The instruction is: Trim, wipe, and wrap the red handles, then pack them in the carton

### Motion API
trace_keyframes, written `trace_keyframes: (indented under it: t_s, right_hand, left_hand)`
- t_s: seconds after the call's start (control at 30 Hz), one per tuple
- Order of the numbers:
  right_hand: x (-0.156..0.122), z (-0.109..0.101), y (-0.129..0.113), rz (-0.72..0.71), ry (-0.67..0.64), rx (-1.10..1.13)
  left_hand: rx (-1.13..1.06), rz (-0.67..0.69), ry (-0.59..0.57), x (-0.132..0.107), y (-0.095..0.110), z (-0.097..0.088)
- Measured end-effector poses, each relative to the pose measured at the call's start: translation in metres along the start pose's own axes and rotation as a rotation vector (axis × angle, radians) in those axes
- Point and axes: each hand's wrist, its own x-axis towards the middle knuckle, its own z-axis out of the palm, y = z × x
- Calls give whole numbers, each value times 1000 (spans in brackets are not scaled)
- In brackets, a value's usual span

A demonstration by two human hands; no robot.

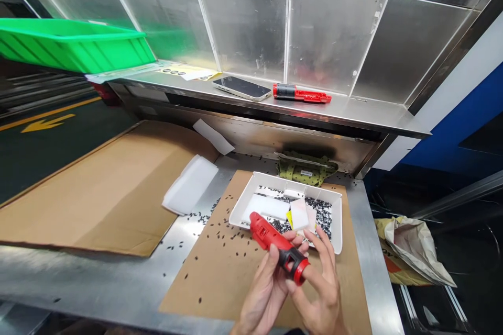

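My left hand (264, 293) is wrapped round a red and black plastic tool housing (275, 241), held tilted above the near edge of a white tray. At the housing's lower, red-ringed end is my right hand (323, 293). Its index finger meets the ring's opening and its thumb lies against the underside, while the other fingers stretch out over the tray. How far the fingertip goes in is hidden. The white tray (337, 235) contains many small black parts (323, 214), a white foam block (267, 206) and small white, pink and yellow pads (301, 214).
A similar red and black housing (302, 93) and a phone (242, 88) lie on the metal shelf. Cardboard (98, 188), folded white foam sheet (190, 184) and a green pouch (306, 168) surround the tray. Black parts litter the bench. A green crate (78, 44) stands left, a sack (412, 251) right.
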Motion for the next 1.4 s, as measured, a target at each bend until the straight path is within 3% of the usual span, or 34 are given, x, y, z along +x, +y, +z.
trace_keyframes:
  t_s: [0.2,0.3,0.37,0.43,0.5,0.6,0.73,0.87,1.03,1.13,1.27,1.33,1.4]
  right_hand:
    - [-4,-1,9,-103,-77,-93]
    - [-9,0,14,-78,-109,-119]
    - [-14,-1,21,-44,-106,-131]
    - [-20,-3,32,66,-79,-143]
    - [-27,-3,47,253,-117,-142]
    - [-40,3,67,437,-278,-129]
    - [-59,29,87,489,-362,-155]
    - [-71,62,101,571,-370,-223]
    - [-71,79,103,619,-345,-215]
    - [-60,60,89,589,-334,-80]
    - [-37,9,56,523,-330,155]
    - [-25,-16,36,540,-209,287]
    - [-16,-35,14,587,8,474]
  left_hand:
    - [65,-36,26,0,-2,4]
    - [247,140,40,6,2,0]
    - [540,345,56,11,12,-2]
    - [910,545,57,16,25,-3]
    - [1157,650,48,20,40,-3]
    - [1228,673,76,27,57,-4]
    - [1194,697,118,32,68,-4]
    - [1043,634,128,33,68,-4]
    - [595,329,140,16,63,5]
    - [331,122,96,4,60,12]
    - [132,-16,-1,-4,50,17]
    - [107,-45,12,-6,41,18]
    - [112,-75,70,-9,32,21]
